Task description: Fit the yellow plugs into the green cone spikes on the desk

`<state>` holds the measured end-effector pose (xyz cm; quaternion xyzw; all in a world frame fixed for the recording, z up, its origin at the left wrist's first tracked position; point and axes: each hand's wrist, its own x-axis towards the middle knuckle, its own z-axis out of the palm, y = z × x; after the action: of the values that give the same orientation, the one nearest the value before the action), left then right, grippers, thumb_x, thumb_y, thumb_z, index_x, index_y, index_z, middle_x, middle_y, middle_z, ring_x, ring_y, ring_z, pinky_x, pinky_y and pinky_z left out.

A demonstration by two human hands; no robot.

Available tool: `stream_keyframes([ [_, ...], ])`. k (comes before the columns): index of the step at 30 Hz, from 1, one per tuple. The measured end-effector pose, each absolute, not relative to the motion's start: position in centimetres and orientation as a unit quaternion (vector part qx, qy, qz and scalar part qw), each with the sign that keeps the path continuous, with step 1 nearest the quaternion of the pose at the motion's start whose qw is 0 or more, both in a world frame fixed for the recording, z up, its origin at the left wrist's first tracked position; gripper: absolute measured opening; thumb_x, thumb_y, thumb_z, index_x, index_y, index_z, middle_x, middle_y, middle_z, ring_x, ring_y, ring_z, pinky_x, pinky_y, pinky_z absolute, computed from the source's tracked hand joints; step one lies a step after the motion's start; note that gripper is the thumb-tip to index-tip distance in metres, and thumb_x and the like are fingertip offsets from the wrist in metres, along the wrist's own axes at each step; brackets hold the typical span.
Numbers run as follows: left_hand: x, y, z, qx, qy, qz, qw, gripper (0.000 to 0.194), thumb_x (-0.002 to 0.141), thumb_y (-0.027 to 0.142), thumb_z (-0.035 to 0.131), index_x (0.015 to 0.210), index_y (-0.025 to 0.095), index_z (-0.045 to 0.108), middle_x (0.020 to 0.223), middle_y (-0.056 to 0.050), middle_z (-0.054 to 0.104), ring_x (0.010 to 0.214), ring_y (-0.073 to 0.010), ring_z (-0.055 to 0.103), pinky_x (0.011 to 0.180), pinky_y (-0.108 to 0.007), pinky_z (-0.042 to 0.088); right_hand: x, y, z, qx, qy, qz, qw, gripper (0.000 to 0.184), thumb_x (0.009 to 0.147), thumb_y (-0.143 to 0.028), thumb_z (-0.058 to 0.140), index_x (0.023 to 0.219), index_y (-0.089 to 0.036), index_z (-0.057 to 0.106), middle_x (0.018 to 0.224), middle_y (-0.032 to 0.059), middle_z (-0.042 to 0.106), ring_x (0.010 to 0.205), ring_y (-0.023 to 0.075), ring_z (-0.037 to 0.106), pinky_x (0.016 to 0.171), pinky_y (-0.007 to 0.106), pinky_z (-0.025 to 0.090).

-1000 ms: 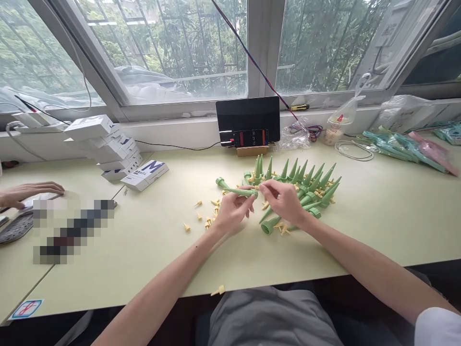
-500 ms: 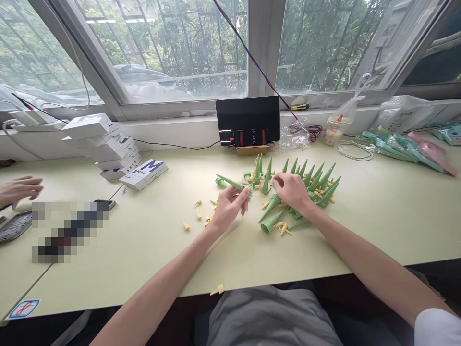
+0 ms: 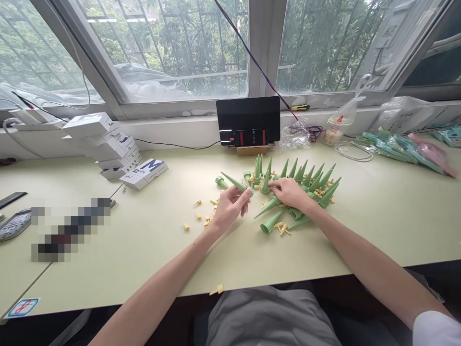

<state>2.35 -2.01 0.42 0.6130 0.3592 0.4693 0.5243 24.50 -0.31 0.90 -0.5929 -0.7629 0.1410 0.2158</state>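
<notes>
My left hand [image 3: 230, 207] is closed around a green plastic watering spike [image 3: 233, 181], its pointed tip slanting up to the left and its wide ribbed end by my fingertips. My right hand [image 3: 290, 192] reaches into a group of similar green spikes [image 3: 317, 180], thumb and fingers pressed together beside an upright spike [image 3: 266, 185]. What those fingers pinch, if anything, is too small to make out. Small yellow nozzle-like pieces [image 3: 283, 229] lie among the spikes. More yellow pieces [image 3: 198, 216] are scattered left of my left hand, and one green spike [image 3: 221, 182] lies behind it.
A phone [image 3: 251, 138] leans on a black tablet [image 3: 248, 113] at the back. White boxes [image 3: 108, 144] are stacked at the left. A bagged cup [image 3: 336, 127] and plastic packets [image 3: 406, 149] stand back right. One yellow piece [image 3: 217, 290] lies at the front edge.
My right hand has moved right, from the held spike's wide end to the group of spikes. The held spike has tilted tip-up. Another person's hand has left the view at left.
</notes>
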Motion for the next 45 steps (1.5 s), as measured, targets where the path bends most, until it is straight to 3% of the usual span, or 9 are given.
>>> stream_keyframes([
  [7,2.2,-1.9,0.2,0.619,0.360,0.463,0.521,0.035,0.088,0.049,0.068,0.089,0.014,0.065,0.067,0.001,0.058,0.044,-0.0071,0.052,0.041,-0.022,0.043,24.5,-0.3,0.6,-0.600,-0.751,0.137,0.240,0.026,0.088,-0.017,0.050,0.075,-0.017,0.074,0.075,0.0051,0.071,0.071,0.0172,0.062,0.064,0.026,0.043],
  [16,2.2,-1.9,0.2,0.625,0.367,0.458,0.515,0.038,0.089,0.049,0.067,0.076,0.015,0.059,0.066,0.000,0.059,0.044,-0.0074,0.053,0.042,-0.022,0.042,25.0,0.2,0.2,-0.603,-0.744,0.148,0.247,0.016,0.086,-0.023,0.062,0.078,-0.018,0.075,0.075,0.0044,0.072,0.070,0.0171,0.062,0.065,0.027,0.044],
  [26,2.2,-2.0,0.5,0.627,0.370,0.450,0.517,0.039,0.089,0.050,0.066,0.076,0.015,0.058,0.066,0.000,0.060,0.044,-0.0071,0.053,0.041,-0.021,0.042,24.4,0.0,0.3,-0.640,-0.724,0.155,0.206,0.017,0.087,-0.010,0.055,0.076,-0.015,0.067,0.079,0.0079,0.071,0.076,0.0194,0.064,0.068,0.027,0.045],
  [31,2.3,-1.9,0.5,0.611,0.368,0.455,0.533,0.041,0.086,0.054,0.067,0.084,0.014,0.060,0.069,-0.001,0.059,0.047,-0.0090,0.057,0.039,-0.021,0.045,24.3,-0.2,0.5,-0.636,-0.689,0.121,0.327,0.012,0.092,-0.016,0.054,0.081,-0.016,0.059,0.080,0.0079,0.065,0.074,0.0202,0.060,0.068,0.031,0.047],
  [37,2.4,-2.0,0.3,0.602,0.350,0.444,0.564,0.040,0.083,0.050,0.072,0.096,0.013,0.062,0.091,-0.006,0.059,0.064,-0.0149,0.067,0.044,-0.025,0.054,22.6,-1.7,0.9,-0.527,-0.666,0.005,0.528,0.006,0.098,-0.022,0.048,0.097,-0.019,0.052,0.104,0.0125,0.051,0.090,0.0238,0.057,0.073,0.039,0.054],
  [41,2.5,-2.2,0.6,0.595,0.334,0.445,0.579,0.038,0.082,0.042,0.075,0.103,0.012,0.065,0.100,-0.009,0.062,0.072,-0.0171,0.069,0.054,-0.029,0.060,20.3,-3.4,0.4,-0.438,-0.707,0.035,0.554,0.005,0.101,-0.022,0.045,0.100,-0.021,0.050,0.107,0.0120,0.051,0.101,0.0244,0.055,0.077,0.039,0.055],
  [45,2.5,-2.2,0.8,0.592,0.336,0.449,0.579,0.036,0.084,0.038,0.074,0.107,0.013,0.063,0.093,-0.007,0.064,0.071,-0.0164,0.069,0.059,-0.030,0.060,19.0,-4.3,-0.3,-0.382,-0.734,0.126,0.548,0.007,0.103,-0.021,0.043,0.101,-0.022,0.050,0.108,0.0101,0.057,0.101,0.0223,0.059,0.079,0.037,0.054],
])
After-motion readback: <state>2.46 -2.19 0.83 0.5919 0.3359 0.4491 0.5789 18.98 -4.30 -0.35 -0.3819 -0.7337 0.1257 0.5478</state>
